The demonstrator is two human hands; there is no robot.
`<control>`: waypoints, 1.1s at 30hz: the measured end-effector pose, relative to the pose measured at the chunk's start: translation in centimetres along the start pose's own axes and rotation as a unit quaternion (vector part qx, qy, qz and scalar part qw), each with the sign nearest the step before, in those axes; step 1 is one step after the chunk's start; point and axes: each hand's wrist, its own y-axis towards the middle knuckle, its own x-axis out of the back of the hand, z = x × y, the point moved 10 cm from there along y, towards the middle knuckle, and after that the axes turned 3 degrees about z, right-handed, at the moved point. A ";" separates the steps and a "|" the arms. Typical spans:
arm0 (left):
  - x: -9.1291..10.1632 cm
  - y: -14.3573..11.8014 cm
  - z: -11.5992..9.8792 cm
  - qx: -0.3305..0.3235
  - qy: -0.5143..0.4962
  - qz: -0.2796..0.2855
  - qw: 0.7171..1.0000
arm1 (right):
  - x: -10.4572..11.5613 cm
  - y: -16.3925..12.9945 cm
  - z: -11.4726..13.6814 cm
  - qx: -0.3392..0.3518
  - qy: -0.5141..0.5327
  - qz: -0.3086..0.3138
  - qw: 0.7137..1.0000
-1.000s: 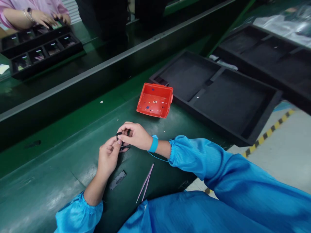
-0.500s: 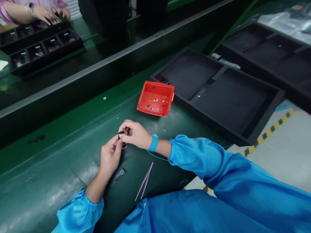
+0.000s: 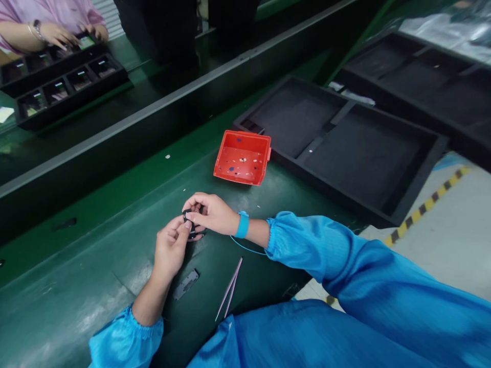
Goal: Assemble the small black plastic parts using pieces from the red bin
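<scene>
Between my two hands is a small black plastic part, partly covered by fingers. My left hand pinches its lower end between thumb and fingers. From the right, my right hand grips the upper end, its thumb lying across the part. A blue wrist strap with a thin cord circles my right wrist. On the green mat below my hands lies a flat dark grey plastic piece. Beside it, pink tweezers lie with their tips toward me.
A red bin with tiny scraps stands beyond my hands. Black divided trays lie at the right. Another black part lies at the left. Across the grey rail, a co-worker's hands are over compartmented black trays.
My hands stay together on the black part, which now shows more between the fingers. The view has shifted slightly. Across the rail, the co-worker's hands have moved a little at the tray.
</scene>
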 end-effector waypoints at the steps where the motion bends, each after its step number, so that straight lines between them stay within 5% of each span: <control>1: 0.0 0.0 -0.1 -0.001 0.004 -0.001 1.000 | 0.0 0.0 -0.1 -0.001 0.000 -0.003 1.000; 10: -0.4 -0.3 -0.4 -0.025 0.042 0.001 0.999 | -0.3 -0.1 -0.6 -0.037 0.003 -0.001 0.999; 17: 0.9 -0.8 -1.7 -0.093 0.092 -0.074 0.989 | 0.6 -0.5 1.9 0.068 -0.109 -0.023 0.991; 19: 2.0 -0.9 -2.0 -0.102 0.053 -0.120 0.986 | 0.8 -1.5 3.4 0.107 -0.205 -0.042 0.972; 22: 2.2 -1.5 -2.5 -0.105 0.049 -0.143 0.983 | -1.8 -3.7 5.2 0.182 -0.357 0.026 0.916; 27: 0.2 -1.7 -2.2 -0.035 0.078 -0.010 0.996 | -2.1 -6.2 5.8 0.227 -0.460 0.040 0.857; 30: 5.0 -1.0 -5.0 -0.094 0.224 -0.060 0.968 | -2.8 -7.8 4.9 0.270 -0.451 0.150 0.838; 33: 13.6 -0.5 -9.4 -0.154 0.469 -0.199 0.847 | -3.2 -10.6 4.3 0.310 -0.424 0.215 0.823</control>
